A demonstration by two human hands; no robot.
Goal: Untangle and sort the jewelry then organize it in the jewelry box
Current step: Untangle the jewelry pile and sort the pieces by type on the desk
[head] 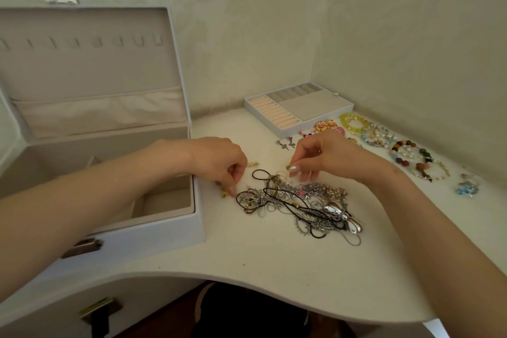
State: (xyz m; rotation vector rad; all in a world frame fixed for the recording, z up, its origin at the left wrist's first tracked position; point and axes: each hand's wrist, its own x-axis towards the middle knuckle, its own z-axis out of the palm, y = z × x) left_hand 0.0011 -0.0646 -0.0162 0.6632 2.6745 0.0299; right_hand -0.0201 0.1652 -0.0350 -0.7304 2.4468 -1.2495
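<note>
A tangled heap of jewelry (299,203), silver chains, black cords and pendants, lies mid-table. My left hand (219,162) reaches down at the heap's left edge, its fingertips pinching a small yellow piece (225,193) against the table. My right hand (321,156) hovers over the heap's top and pinches a small gold piece (288,167) between thumb and finger. The white jewelry box (197,222) stands open at the left, its lid up and its compartments showing nothing inside. A small gold earring (253,164) lies just beyond my left hand.
A removable tray (301,123) with ring rolls sits at the back by the wall. Sorted beaded bracelets (406,151) and colourful earrings (326,126) lie in a row along the right. Two silver snake earrings (286,143) rest near the tray. The table's curved front edge (274,280) is close.
</note>
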